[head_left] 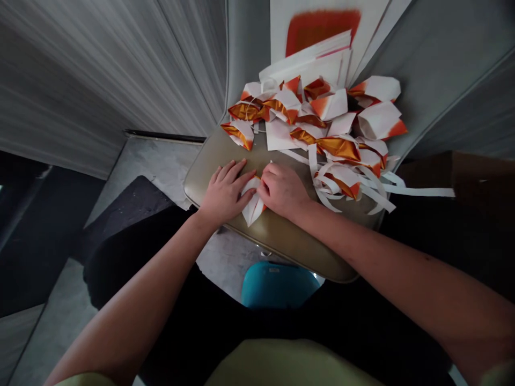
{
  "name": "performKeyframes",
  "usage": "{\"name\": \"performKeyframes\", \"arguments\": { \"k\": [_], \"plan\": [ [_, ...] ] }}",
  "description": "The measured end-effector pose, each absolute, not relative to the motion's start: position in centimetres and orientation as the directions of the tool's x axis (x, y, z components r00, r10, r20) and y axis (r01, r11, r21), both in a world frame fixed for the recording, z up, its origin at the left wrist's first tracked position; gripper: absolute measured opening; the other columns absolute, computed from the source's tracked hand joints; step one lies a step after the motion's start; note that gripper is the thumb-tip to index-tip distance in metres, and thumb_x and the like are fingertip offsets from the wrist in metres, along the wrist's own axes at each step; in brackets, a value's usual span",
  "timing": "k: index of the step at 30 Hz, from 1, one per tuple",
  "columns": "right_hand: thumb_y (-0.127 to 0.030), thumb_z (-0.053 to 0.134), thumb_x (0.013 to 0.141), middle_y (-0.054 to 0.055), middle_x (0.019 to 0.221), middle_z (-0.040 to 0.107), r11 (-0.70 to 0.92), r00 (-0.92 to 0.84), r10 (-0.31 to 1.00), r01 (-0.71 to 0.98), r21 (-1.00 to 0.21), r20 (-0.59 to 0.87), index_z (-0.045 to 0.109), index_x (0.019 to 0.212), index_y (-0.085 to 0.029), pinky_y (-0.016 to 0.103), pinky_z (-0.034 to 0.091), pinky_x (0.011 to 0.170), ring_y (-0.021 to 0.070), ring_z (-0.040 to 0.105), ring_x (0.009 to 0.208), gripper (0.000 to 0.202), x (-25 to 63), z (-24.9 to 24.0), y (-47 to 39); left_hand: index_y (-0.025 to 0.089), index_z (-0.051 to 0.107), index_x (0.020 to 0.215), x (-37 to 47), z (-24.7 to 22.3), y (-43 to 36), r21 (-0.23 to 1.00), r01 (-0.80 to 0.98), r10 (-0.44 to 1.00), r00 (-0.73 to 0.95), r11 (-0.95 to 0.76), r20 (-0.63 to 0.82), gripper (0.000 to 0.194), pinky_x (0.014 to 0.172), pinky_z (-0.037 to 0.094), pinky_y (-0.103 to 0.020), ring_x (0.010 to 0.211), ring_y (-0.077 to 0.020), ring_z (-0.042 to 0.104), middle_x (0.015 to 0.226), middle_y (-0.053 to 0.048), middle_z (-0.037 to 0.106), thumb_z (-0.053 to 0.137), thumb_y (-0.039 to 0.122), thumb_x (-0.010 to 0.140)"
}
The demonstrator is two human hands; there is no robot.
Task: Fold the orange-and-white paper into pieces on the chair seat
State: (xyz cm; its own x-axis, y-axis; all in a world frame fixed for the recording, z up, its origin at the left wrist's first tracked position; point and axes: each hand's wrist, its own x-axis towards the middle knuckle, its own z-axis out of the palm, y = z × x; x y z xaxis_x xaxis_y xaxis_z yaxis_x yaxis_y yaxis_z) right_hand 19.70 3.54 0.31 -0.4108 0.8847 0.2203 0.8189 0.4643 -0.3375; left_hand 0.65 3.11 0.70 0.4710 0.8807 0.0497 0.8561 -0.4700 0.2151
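On the front of the padded chair seat (219,145) lies a small folded piece of white paper (252,212) with orange patches, its point towards me. My left hand (226,190) lies flat with fingers spread, its thumb and index fingertip pressing on the paper's left side. Curled fingers of my right hand (284,187) pinch the paper's upper right edge; they cover part of it. Just beyond, a heap of similar folded paper pieces (333,107), white outside with orange and shiny gold parts, covers the back of the seat.
White paper strips (378,190) trail over the seat's right side. A stack of white sheets (309,67) leans at the back, near a larger sheet with an orange-red block (322,29). A blue rounded object (277,287) is below the seat. Grey curtain (169,59) hangs left.
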Motion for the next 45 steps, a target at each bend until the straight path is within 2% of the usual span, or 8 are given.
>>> {"name": "performKeyframes", "arguments": {
  "k": [9,13,16,20,25,29,36,45],
  "plan": [
    [-0.022,0.047,0.099,0.016,0.118,0.069,0.543,-0.445,0.838,0.736,-0.405,0.315,0.072,0.102,-0.016,0.047,0.044,0.095,0.0302,0.061,0.108,0.026,21.1,0.8,2.0,0.024,0.056,0.147,1.2,1.2,2.8,0.167,0.78,0.797,0.585,-0.604,0.153,0.047,0.122,0.033,-0.051,0.148,-0.0308,0.044,0.16,-0.009,0.049,0.046,0.037,0.103],
    [-0.024,0.053,0.098,0.015,0.139,0.061,0.502,-0.419,0.864,0.754,-0.423,0.279,0.07,0.113,-0.022,0.056,0.04,0.106,0.0365,0.05,0.133,0.023,21.5,1.0,0.7,0.02,0.062,0.138,1.4,1.2,2.8,0.174,0.753,0.772,0.624,-0.635,0.117,0.041,0.111,0.043,-0.046,0.137,-0.0293,0.055,0.144,-0.009,0.064,0.043,0.036,0.105],
    [-0.026,0.055,0.098,0.013,0.144,0.057,0.478,-0.423,0.878,0.767,-0.427,0.224,0.068,0.12,-0.025,0.06,0.038,0.109,0.0398,0.04,0.144,0.026,21.8,1.4,0.0,0.019,0.062,0.136,1.6,1.4,2.8,0.152,0.771,0.785,0.617,-0.618,0.064,0.038,0.107,0.046,-0.047,0.132,-0.029,0.057,0.146,-0.008,0.062,0.046,0.035,0.105],
    [-0.03,0.052,0.1,0.012,0.144,0.056,0.474,-0.434,0.88,0.782,-0.405,0.191,0.069,0.12,-0.026,0.061,0.038,0.109,0.0398,0.038,0.145,0.026,22.5,2.1,-0.3,0.02,0.063,0.13,1.9,2.5,2.2,0.108,0.796,0.8,0.6,-0.595,-0.018,0.033,0.104,0.047,-0.049,0.124,-0.03,0.058,0.143,-0.007,0.062,0.048,0.035,0.104],
    [-0.034,0.046,0.103,0.013,0.139,0.06,0.495,-0.433,0.868,0.784,-0.374,0.241,0.067,0.124,-0.027,0.057,0.043,0.106,0.0351,0.05,0.135,0.031,23.1,2.1,-0.3,0.019,0.069,0.111,2.1,3.4,1.5,0.071,0.827,0.828,0.56,-0.557,-0.03,0.029,0.097,0.049,-0.051,0.117,-0.0327,0.059,0.127,-0.01,0.068,0.047,0.036,0.104],
    [-0.036,0.045,0.103,0.013,0.135,0.062,0.493,-0.431,0.869,0.79,-0.364,0.242,0.068,0.124,-0.029,0.057,0.044,0.105,0.0337,0.054,0.131,0.032,23.1,2.0,-0.4,0.021,0.069,0.103,2.1,3.1,1.4,0.131,0.852,0.858,0.513,-0.508,-0.01,0.026,0.098,0.048,-0.05,0.113,-0.0307,0.059,0.118,-0.011,0.068,0.048,0.037,0.103],
    [-0.04,0.048,0.103,0.01,0.134,0.065,0.508,-0.448,0.861,0.777,-0.372,0.24,0.074,0.111,-0.029,0.061,0.041,0.105,0.037,0.052,0.134,0.029,23.0,2.5,-0.5,0.028,0.05,0.148,2.4,2.6,1.1,0.22,0.81,0.837,0.544,-0.544,0.065,0.045,0.105,0.044,-0.048,0.128,-0.0308,0.055,0.143,-0.008,0.057,0.039,0.024,0.104],
    [-0.039,0.045,0.103,0.012,0.132,0.065,0.482,-0.419,0.875,0.791,-0.376,0.242,0.073,0.11,-0.026,0.06,0.043,0.105,0.0358,0.055,0.128,0.032,23.6,2.9,-0.5,0.037,0.045,0.153,2.1,1.7,1.1,0.182,0.772,0.792,0.604,-0.609,0.089,0.05,0.109,0.042,-0.047,0.133,-0.0295,0.053,0.155,-0.006,0.05,0.041,0.023,0.106]
  ]
}}
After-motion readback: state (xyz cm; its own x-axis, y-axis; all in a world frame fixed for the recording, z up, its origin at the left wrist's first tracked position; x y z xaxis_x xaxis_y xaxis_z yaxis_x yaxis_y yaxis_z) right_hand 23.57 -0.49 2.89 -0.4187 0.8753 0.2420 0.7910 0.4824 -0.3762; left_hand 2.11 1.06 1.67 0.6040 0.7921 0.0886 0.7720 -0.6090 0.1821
